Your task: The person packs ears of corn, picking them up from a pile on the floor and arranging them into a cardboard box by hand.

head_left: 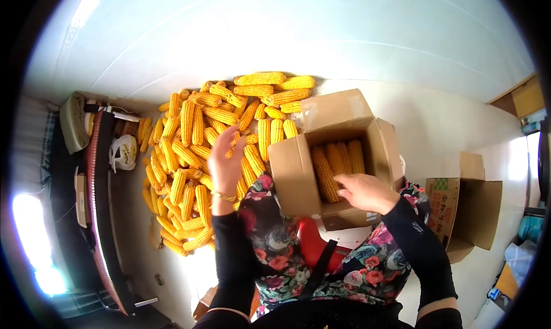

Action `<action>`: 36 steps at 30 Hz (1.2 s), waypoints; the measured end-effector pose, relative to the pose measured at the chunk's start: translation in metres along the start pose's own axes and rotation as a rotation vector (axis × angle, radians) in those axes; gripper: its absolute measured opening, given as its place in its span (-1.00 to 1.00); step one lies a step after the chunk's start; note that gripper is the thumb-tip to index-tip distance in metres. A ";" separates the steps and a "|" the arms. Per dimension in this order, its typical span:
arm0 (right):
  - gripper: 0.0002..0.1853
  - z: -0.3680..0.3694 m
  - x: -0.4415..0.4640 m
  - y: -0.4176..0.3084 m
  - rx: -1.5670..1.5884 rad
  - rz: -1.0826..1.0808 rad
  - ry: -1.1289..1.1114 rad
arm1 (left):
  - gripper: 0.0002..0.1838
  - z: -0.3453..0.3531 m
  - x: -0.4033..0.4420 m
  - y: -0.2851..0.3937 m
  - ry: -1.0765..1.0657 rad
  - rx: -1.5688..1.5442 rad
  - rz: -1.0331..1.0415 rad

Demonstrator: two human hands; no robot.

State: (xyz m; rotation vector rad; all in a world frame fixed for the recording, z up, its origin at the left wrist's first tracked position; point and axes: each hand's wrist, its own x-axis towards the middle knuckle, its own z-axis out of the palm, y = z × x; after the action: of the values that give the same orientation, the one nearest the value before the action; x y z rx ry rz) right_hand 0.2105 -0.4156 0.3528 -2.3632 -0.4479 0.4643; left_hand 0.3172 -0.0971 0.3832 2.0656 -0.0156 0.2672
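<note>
An open cardboard box (pixel 295 177) stands between the knees, with several yellow corn cobs (pixel 346 157) lying lengthwise inside. My right hand (pixel 370 192) reaches over its near right side. The fingers are slightly apart beside the leftmost cob (pixel 325 177) in the box; whether they touch it I cannot tell. On the left, my left hand (pixel 225 165) is raised over the edge of a large heap of corn cobs (pixel 186 154). Its fingers point away from me and are stretched out, with no cob seen in them.
A second open cardboard box (pixel 445 205) lies on the floor at the right. Along the left stand a dark piece of furniture with a reddish edge (pixel 94 214) and a white plastic bag (pixel 123 153). A pale wall (pixel 258 30) rises behind the heap.
</note>
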 end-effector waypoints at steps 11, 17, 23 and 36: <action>-0.55 0.007 0.009 0.001 -0.284 -0.009 -0.072 | -0.64 -0.080 -0.125 -0.353 -0.566 0.747 -0.485; -0.56 0.010 0.016 -0.002 -0.379 0.083 -0.196 | -0.56 -0.008 -0.040 -0.331 -0.533 0.527 -0.543; -0.48 0.006 0.021 -0.006 -0.345 0.050 -0.208 | -0.24 0.074 0.045 -0.337 -0.534 0.620 -0.349; -0.36 0.009 0.032 -0.007 -0.391 0.142 -0.348 | 0.02 0.149 0.065 -0.404 -0.753 0.622 -0.886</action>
State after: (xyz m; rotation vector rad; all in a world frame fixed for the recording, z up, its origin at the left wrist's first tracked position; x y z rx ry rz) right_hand 0.2329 -0.3914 0.3447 -2.7088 -0.5725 0.9364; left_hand 0.4580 -0.0212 -0.0223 2.4212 0.5683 -1.1712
